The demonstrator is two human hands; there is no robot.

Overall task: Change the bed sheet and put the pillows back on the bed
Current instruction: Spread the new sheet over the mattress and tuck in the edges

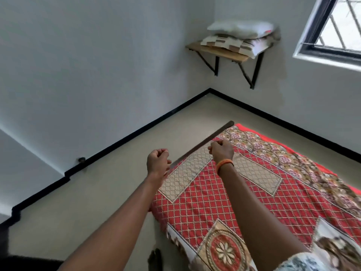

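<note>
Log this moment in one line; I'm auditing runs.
sheet: spread on bed | pillows: on shelf | left hand, right hand: fingers curled, grip unclear

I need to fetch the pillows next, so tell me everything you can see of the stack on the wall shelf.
The pillow stack holds two pillows lying flat, one atop the other, on a wooden wall shelf with black brackets in the room corner, left of the window. The top pillow is plain white with a small red mark at its right end. The bottom pillow wears a brown-and-cream checked cover and overhangs the shelf's front edge. Neither hand touches them.
</note>
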